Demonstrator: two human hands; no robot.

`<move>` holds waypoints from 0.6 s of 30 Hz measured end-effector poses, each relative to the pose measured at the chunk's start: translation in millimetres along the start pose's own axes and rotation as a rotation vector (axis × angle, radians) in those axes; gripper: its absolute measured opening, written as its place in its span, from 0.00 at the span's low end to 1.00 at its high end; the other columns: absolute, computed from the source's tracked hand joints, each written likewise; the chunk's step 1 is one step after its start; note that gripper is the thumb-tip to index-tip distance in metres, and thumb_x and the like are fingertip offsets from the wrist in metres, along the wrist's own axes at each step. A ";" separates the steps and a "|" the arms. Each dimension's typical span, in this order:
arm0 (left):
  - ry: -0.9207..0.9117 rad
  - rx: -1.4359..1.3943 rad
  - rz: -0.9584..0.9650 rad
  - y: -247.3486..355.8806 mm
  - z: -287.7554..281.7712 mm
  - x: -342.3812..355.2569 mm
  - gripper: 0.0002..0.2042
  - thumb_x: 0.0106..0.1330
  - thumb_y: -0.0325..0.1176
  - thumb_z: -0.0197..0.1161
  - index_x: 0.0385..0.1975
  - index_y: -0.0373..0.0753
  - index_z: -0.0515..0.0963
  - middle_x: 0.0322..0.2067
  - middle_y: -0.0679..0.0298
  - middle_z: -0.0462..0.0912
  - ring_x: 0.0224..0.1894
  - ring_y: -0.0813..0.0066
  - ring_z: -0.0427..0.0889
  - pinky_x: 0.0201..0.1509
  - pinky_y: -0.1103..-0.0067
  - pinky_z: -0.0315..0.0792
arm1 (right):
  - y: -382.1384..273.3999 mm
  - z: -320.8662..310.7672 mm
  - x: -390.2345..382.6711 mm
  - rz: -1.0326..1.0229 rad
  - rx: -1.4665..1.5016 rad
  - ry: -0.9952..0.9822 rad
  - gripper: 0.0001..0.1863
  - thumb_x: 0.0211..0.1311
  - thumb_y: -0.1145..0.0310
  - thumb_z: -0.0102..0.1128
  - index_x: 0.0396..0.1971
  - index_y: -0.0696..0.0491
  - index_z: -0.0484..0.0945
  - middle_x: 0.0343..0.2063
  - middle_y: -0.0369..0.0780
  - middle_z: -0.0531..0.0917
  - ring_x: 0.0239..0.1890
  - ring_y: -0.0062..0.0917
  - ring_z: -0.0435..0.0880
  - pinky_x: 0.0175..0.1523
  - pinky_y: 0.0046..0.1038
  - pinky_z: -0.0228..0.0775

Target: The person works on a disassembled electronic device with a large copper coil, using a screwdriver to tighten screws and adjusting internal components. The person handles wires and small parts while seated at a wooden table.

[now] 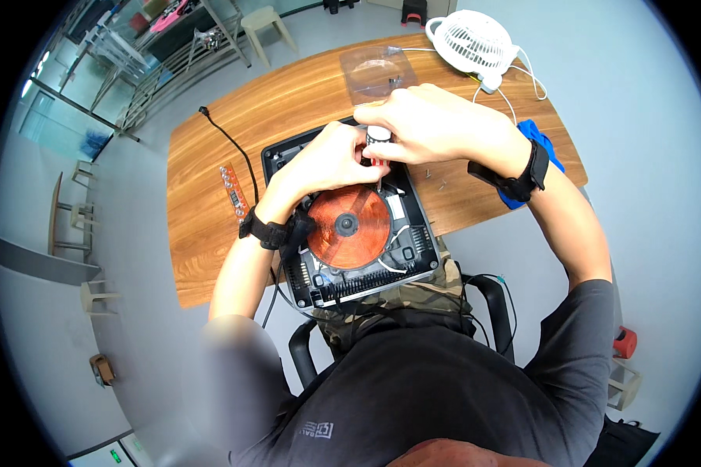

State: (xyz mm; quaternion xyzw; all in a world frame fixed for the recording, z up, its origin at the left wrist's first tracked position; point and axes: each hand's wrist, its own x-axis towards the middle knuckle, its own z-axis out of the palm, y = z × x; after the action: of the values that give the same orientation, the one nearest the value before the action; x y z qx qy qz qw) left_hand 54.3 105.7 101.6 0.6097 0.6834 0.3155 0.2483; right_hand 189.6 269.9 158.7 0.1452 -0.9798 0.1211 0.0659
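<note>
An opened induction cooker (410, 208) lies on the near part of the table, its black housing exposing a round copper coil (366, 206) with a dark centre. Over the housing's far right part, my right hand (417, 124) is closed around the handle of a screwdriver (378, 135), which has a white top and black and red bands. The thin shaft points down beside the coil. My left hand (336, 158) is closed too, its fingertips at the lower end of the screwdriver. My fingers hide the spot where the tip meets the housing.
Loose screws (428, 174) lie right of the cooker. An orange control board (233, 191) and a black cord (230, 138) are at left. Farther back are a clear plastic tray (366, 66) and a white fan (475, 43). A blue cloth (551, 144) hangs at the right edge.
</note>
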 end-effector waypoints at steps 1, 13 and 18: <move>0.048 -0.006 0.024 -1.0 2.9 -0.9 0.13 0.58 0.37 0.78 0.28 0.33 0.84 0.21 0.60 0.85 0.23 0.74 0.78 0.33 0.74 0.75 | -1.6 -2.8 1.5 0.014 -0.017 -0.007 0.19 0.68 0.52 0.65 0.39 0.55 0.78 0.25 0.49 0.84 0.30 0.49 0.86 0.35 0.45 0.77; -0.010 -0.041 -0.046 -14.6 5.3 5.6 0.16 0.56 0.29 0.76 0.41 0.31 0.80 0.32 0.65 0.87 0.34 0.82 0.82 0.39 0.79 0.77 | 1.2 -3.8 -5.3 -0.010 0.005 -0.027 0.16 0.69 0.54 0.61 0.44 0.52 0.78 0.31 0.47 0.87 0.34 0.47 0.87 0.38 0.45 0.79; -0.051 -0.116 -0.031 -22.7 10.8 3.3 0.13 0.56 0.31 0.79 0.35 0.33 0.83 0.31 0.66 0.87 0.33 0.82 0.82 0.41 0.78 0.78 | -0.1 4.6 5.4 -0.002 -0.057 0.016 0.22 0.71 0.46 0.60 0.35 0.54 0.79 0.23 0.47 0.84 0.29 0.48 0.86 0.37 0.44 0.78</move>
State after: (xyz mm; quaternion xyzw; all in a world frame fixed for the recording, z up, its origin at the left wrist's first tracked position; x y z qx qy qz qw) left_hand 46.4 109.1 77.8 0.5916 0.6668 0.3350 0.3052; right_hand 184.1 267.2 155.1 0.1431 -0.9821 0.0942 0.0781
